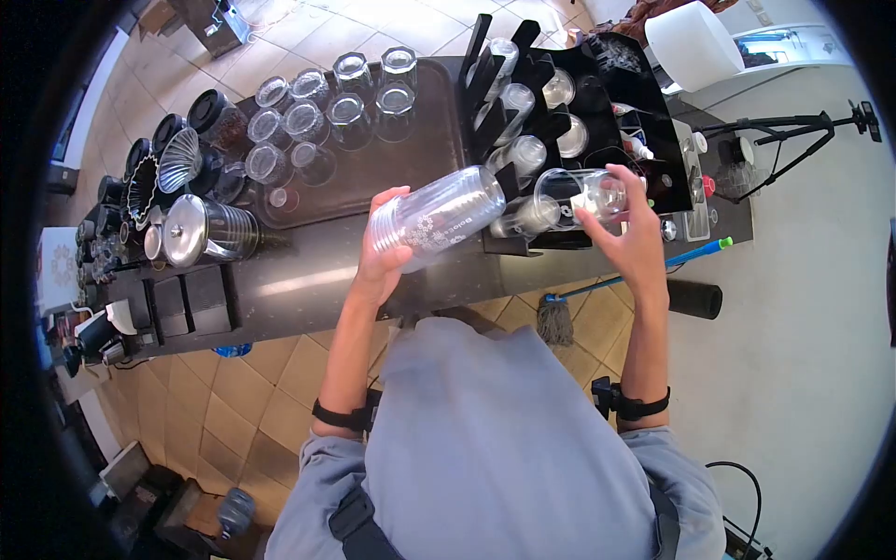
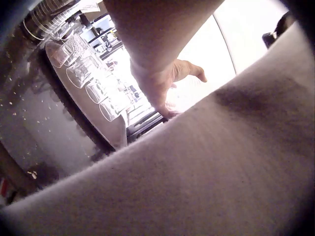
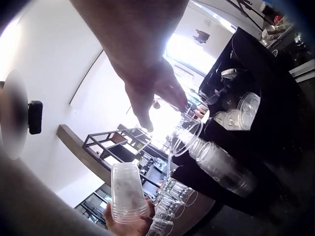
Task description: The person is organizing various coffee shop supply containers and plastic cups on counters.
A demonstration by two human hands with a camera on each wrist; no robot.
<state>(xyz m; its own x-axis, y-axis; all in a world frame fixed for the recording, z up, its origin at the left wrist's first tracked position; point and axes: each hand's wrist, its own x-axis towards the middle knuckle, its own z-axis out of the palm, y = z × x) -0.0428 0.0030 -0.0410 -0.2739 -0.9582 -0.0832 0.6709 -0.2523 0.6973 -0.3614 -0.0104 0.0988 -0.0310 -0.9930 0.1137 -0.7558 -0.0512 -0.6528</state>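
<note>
A stack of clear plastic cups [image 1: 439,217] with white print lies tilted in my left hand [image 1: 381,250], whose fingers and thumb curl round its ribbed rim end. Beside it, my right hand [image 1: 635,224] holds a clear cup [image 1: 597,194] between thumb and fingers, its wide rim facing the stack. In the right wrist view the stack [image 3: 127,191] rests in the left hand [image 3: 129,223], and the right hand [image 3: 155,88] is at the single cup [image 3: 187,137]. The left wrist view shows the left hand [image 2: 165,81], its held stack washed out by glare.
Behind my hands stands a black rack [image 1: 597,121] with more cups in its slots. A brown tray [image 1: 411,149] at the left bears several upturned glasses [image 1: 348,110]. Further left are a metal pot [image 1: 191,231] and dark-lidded jars [image 1: 213,117]. A mop [image 1: 554,322] leans by the counter's front edge.
</note>
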